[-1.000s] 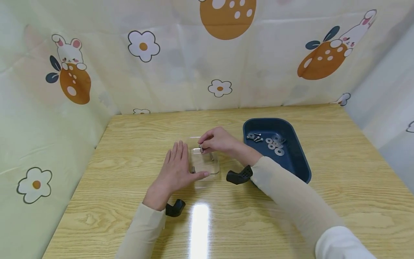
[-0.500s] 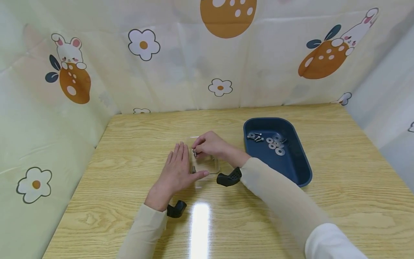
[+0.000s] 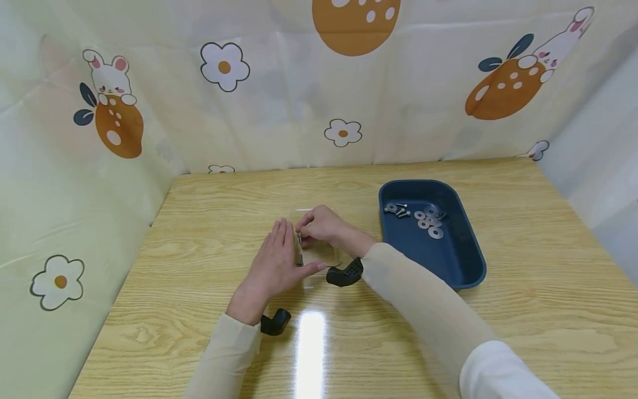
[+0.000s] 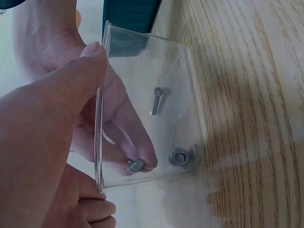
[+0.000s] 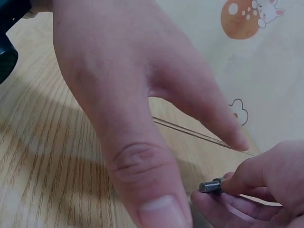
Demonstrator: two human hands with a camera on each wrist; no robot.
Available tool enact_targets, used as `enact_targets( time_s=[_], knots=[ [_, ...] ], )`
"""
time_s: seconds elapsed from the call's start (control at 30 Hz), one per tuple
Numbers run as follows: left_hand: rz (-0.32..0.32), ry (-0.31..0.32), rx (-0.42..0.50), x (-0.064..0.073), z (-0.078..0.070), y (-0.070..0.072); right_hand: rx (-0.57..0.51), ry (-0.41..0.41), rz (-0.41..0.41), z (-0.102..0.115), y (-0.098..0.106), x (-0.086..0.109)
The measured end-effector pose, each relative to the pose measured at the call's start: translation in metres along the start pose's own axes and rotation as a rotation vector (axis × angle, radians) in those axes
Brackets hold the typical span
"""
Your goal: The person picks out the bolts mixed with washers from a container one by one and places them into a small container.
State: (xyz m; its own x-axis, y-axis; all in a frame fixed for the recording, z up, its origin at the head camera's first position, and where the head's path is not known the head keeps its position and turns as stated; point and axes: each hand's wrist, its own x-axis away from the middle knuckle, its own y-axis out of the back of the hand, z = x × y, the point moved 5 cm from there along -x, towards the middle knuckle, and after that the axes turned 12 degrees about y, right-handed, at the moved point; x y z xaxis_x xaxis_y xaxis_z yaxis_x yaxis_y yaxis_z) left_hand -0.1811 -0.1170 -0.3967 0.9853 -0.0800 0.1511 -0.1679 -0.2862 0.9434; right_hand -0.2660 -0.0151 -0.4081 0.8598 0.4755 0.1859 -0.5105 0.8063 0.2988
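A small clear plastic box (image 4: pixel 183 71) stands on the table. My left hand (image 3: pixel 273 256) rests along its left side, fingers straight and thumb stretched across the near side. My right hand (image 3: pixel 321 226) reaches over the box and pinches a short metal bolt (image 3: pixel 300 239) at its left side; the threaded end of that bolt (image 5: pixel 209 185) shows beyond the fingertips in the right wrist view. On the box floor lies another bolt (image 4: pixel 156 100), hidden by my right hand in the head view. Near the left thumb sits a third metal piece (image 4: pixel 179 156), its hexagonal end showing.
To the right stands a dark blue tray (image 3: pixel 428 255) holding loose bolts (image 3: pixel 397 211) and several flat washers (image 3: pixel 430 220). A patterned cloth (image 3: pixel 279 111) hangs behind the wooden table (image 3: pixel 209 216). Black wrist cameras (image 3: pixel 345 274) sit close to both hands.
My right hand has moved left with the pinched bolt, from the box's far middle to its left side, and lowered it slightly. The left hand has stayed in place. The view has shifted a little.
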Motion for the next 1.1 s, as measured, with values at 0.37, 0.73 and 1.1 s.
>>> enact_targets(
  time_s=[0.37,0.73,1.1],
  knots=[
    [-0.016,-0.003,-0.01,0.0,-0.002,0.001,0.043,-0.037,-0.017,-0.002,0.001,0.0],
    [0.008,0.003,-0.02,-0.001,0.0,0.0,0.044,-0.054,0.007,0.002,0.001,0.003],
    [0.021,0.016,-0.017,0.0,-0.001,0.001,0.011,0.006,0.035,0.008,0.011,0.011]
  ],
)
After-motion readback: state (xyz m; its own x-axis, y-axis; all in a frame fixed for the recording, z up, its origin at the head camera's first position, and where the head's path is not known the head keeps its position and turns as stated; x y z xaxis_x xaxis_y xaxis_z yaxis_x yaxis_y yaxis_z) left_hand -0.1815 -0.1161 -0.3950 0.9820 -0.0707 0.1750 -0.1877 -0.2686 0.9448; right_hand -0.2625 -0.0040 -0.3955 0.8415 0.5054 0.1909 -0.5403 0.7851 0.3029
